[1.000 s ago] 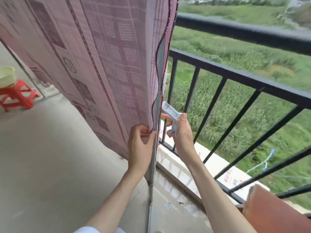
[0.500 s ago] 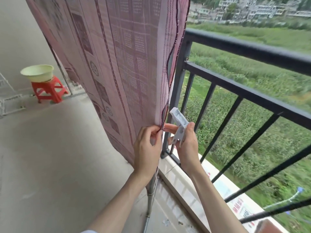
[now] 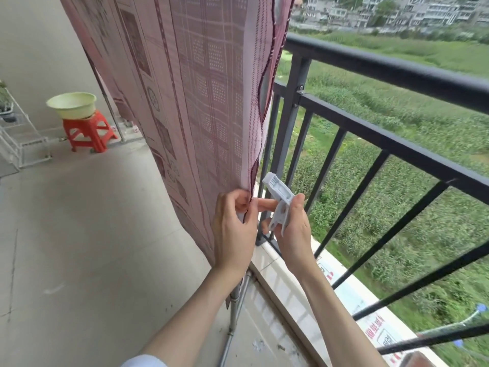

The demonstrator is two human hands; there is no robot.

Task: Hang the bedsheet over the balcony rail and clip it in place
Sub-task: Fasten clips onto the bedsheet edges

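A pink patterned bedsheet [image 3: 201, 96] hangs down in front of the black balcony rail [image 3: 383, 67], reaching almost to the floor. My left hand [image 3: 234, 231] pinches the sheet's dark-trimmed right edge low down. Just to its right, my right hand [image 3: 293, 229] holds a white plastic clip [image 3: 279, 200], its jaws pointing up and left toward the sheet's edge. My right forefinger touches the sheet beside my left thumb. The top of the sheet is out of frame.
A pale green basin [image 3: 71, 104] sits on a red plastic stool [image 3: 88, 133] at the far left, beside a white wire rack [image 3: 18, 139]. A metal pole [image 3: 234, 313] stands below my left wrist. Behind the railing bars lies a green field.
The view has tilted up and left, bringing the stool, the basin and the top rail into sight. Both hands stay at the sheet's lower edge, the clip still in my right hand.
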